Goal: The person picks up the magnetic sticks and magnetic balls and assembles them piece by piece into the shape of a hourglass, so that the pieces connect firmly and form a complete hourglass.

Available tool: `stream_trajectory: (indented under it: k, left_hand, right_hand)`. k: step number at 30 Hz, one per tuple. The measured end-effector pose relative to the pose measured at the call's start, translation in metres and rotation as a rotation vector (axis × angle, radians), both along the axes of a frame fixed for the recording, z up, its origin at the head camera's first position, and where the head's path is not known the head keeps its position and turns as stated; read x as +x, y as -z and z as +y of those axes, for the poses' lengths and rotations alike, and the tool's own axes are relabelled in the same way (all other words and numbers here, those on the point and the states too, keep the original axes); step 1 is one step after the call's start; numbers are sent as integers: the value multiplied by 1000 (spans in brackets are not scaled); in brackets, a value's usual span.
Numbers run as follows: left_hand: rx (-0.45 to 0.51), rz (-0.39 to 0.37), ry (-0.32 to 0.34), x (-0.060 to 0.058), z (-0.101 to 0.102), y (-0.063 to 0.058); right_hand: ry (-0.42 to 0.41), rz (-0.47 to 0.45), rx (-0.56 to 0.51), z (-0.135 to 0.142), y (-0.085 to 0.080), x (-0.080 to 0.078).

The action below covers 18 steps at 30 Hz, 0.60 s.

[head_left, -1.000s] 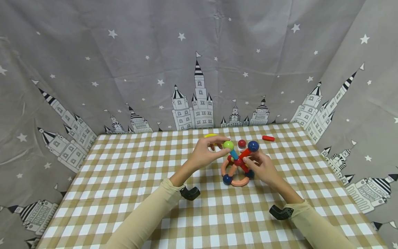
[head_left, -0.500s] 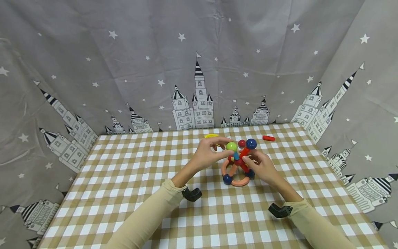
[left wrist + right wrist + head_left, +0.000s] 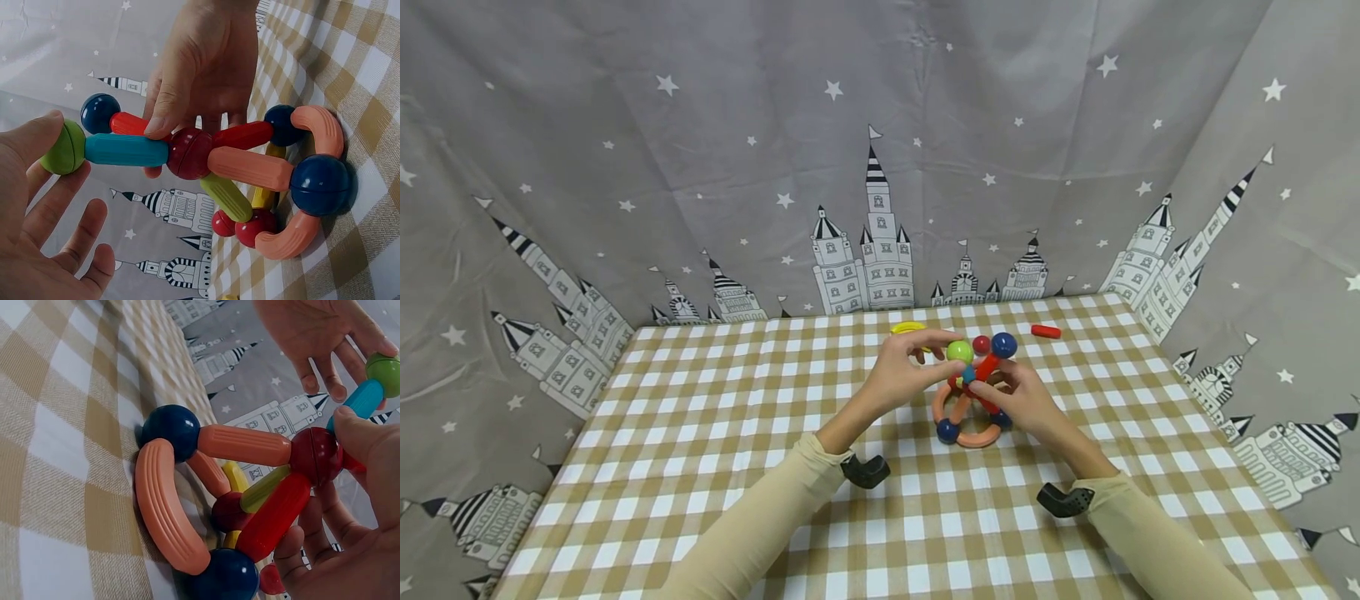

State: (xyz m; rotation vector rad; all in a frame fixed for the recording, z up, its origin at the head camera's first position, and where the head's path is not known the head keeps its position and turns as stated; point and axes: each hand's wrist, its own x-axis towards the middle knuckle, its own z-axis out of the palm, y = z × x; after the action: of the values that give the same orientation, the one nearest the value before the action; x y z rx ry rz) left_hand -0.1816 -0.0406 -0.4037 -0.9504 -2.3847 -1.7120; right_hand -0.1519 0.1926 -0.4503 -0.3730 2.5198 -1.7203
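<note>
A stick-and-ball building toy stands on the checked cloth, its base a ring of curved salmon rods [image 3: 976, 440] and dark blue balls [image 3: 321, 185]. Straight rods rise from it to a central red ball [image 3: 189, 154]. From there a light blue rod [image 3: 127, 150] leads to a green ball [image 3: 959, 352], and a red rod [image 3: 988, 364] ends in a dark blue ball [image 3: 1004, 345]. My left hand [image 3: 912, 367] pinches the green ball between thumb and fingertips. My right hand [image 3: 1028, 406] grips the upper red rod near the central ball, its thumb close by the light blue rod.
A loose red ball [image 3: 981, 344] lies behind the toy. Farther back are a yellow curved piece [image 3: 907, 327] on the left and a short red rod [image 3: 1046, 332] on the right. A grey castle-print curtain [image 3: 745, 167] hangs behind the table.
The green ball in my left hand has shifted slightly right, and the upper dark blue ball slightly left. My right hand has moved a little left, its thumb now at the light blue rod's base.
</note>
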Motion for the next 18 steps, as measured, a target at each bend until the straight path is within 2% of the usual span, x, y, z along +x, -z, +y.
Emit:
stream_trajectory:
  k: [18]
  left_hand:
    - [38, 23, -25, -1, -2, 5]
  right_hand:
    - [-9, -54, -31, -2, -1, -3]
